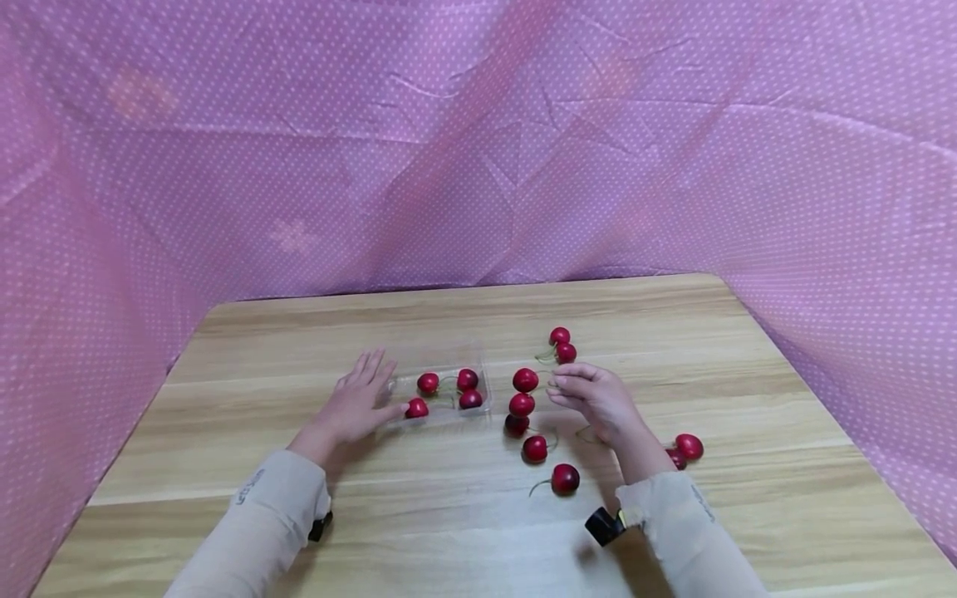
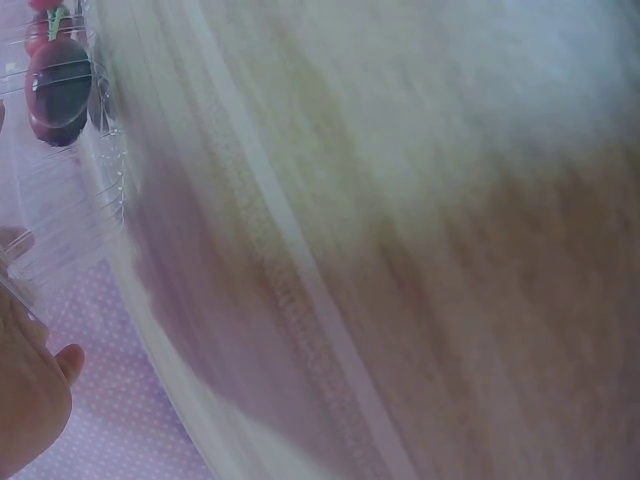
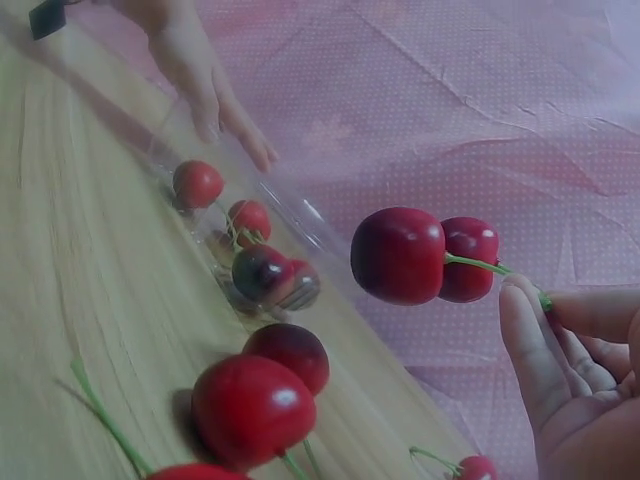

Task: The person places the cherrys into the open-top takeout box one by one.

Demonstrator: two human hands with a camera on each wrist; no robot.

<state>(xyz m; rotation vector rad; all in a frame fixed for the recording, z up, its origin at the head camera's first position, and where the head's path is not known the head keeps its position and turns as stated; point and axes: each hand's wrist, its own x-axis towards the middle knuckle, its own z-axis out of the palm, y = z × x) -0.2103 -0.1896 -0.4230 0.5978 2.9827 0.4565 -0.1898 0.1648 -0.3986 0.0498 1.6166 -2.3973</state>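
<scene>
My right hand (image 1: 598, 403) pinches a green stem between thumb and fingertips. In the right wrist view, a red cherry (image 3: 398, 256) hangs out sideways on that stem, with a second cherry (image 3: 470, 260) close behind it. Fingers spread, my left hand (image 1: 357, 405) rests at the left end of a clear plastic box (image 1: 441, 359). Its thumb tip reaches a cherry (image 1: 416, 408) at the box's near left corner. Several cherries with stems lie inside, among them one (image 1: 467, 379) at the right end. Only part of the left hand shows in the left wrist view.
Between box and right hand, loose cherries (image 1: 534, 449) lie on the wooden table (image 1: 419, 515). Two more (image 1: 562, 345) sit farther back, and a pair (image 1: 684, 448) lies beside the right wrist. Pink dotted cloth (image 1: 478, 166) hangs behind and at both sides.
</scene>
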